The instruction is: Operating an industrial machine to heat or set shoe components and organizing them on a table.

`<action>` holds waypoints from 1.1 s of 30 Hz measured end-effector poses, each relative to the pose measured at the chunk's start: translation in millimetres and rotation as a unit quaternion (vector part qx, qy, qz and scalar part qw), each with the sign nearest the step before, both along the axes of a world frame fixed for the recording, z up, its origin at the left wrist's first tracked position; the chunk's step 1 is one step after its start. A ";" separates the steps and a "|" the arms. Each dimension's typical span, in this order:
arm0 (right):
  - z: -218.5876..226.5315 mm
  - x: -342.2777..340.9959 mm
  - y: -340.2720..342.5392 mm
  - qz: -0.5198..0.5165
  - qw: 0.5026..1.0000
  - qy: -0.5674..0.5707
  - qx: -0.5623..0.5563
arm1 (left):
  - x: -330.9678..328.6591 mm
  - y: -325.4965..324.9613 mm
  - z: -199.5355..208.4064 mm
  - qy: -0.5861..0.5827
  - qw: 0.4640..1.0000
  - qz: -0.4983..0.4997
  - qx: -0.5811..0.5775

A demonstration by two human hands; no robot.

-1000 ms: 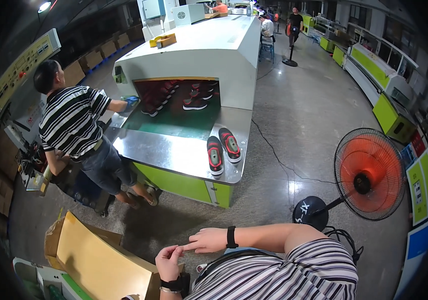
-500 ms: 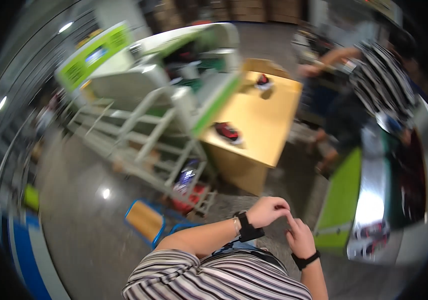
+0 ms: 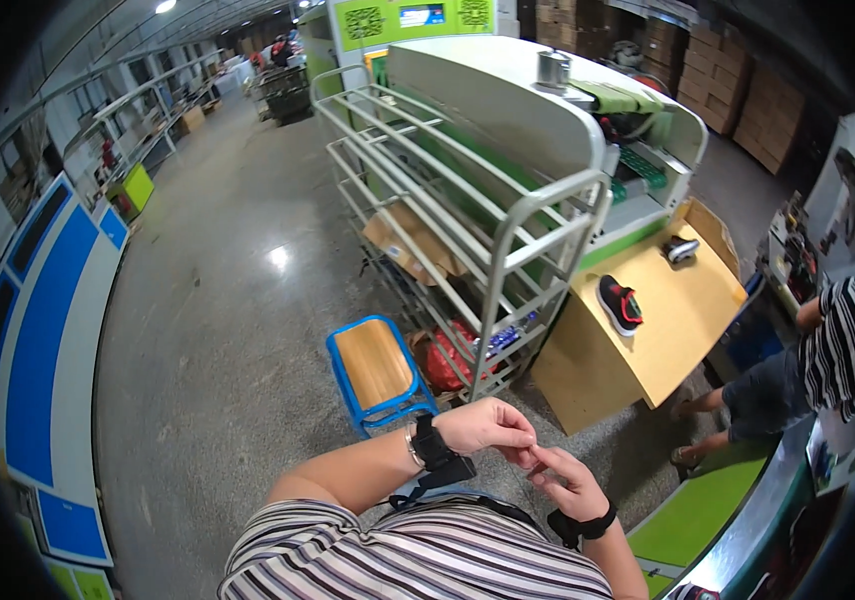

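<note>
In front of my striped shirt, my left hand (image 3: 485, 425) and my right hand (image 3: 572, 484) meet at the fingertips. The left one's thumb and fingers are pinched together, palm downward. My right hand's thumb and fingers close in against them from the other side. Anything between the fingertips is too small or hidden to make out. Black bands circle both wrists. Beyond my hands, a black shoe with red trim (image 3: 620, 305) lies on a yellow tabletop (image 3: 678, 315). A second dark shoe with a pale sole (image 3: 681, 250) rests farther back on it.
A grey metal tube rack (image 3: 508, 250) stands ahead, beside a large white and green machine (image 3: 488, 85). Left of the rack's end is a blue-framed stool with a wooden seat (image 3: 375, 362). At right, another person in a striped shirt (image 3: 841, 345) stands by equipment. Grey floor (image 3: 218, 400) stretches left.
My view has swung left, so the rack, stool and table appear farther right. Both hands stay together; the right index finger, earlier stretched out, is now bent in toward the left fingertips.
</note>
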State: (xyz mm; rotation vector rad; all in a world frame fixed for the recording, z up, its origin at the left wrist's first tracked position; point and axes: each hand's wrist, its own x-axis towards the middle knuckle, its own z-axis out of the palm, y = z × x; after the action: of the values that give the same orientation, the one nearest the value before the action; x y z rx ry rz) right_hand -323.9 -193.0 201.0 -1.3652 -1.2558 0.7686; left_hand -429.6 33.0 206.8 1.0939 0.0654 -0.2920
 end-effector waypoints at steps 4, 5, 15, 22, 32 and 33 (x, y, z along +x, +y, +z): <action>1.2 -18.0 53.6 0.055 0.998 0.033 -0.011 | -41.6 49.6 18.8 -0.017 0.991 0.027 0.131; 3.5 -22.3 65.4 0.067 0.998 0.014 -0.016 | -49.1 61.4 17.4 -0.019 0.990 0.022 0.140; 26.4 -52.1 140.3 0.076 0.996 -0.007 0.045 | -92.7 100.1 40.9 -0.055 0.994 0.074 0.056; 46.0 -55.9 153.6 0.072 0.991 -0.080 0.081 | -114.4 112.2 54.5 -0.083 0.995 0.051 0.002; 79.6 -57.6 175.0 0.218 0.970 -0.048 0.094 | -126.6 136.1 90.2 -0.045 0.996 -0.076 0.031; 79.4 -60.4 174.9 0.199 0.969 -0.071 0.126 | -125.8 135.8 93.1 -0.050 0.995 -0.079 0.026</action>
State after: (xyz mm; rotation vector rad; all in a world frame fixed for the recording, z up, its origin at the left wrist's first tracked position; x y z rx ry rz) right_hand -384.3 -18.1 280.4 -0.9860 -1.7113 0.7591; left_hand -555.4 168.8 299.8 1.1669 -0.1032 -0.3788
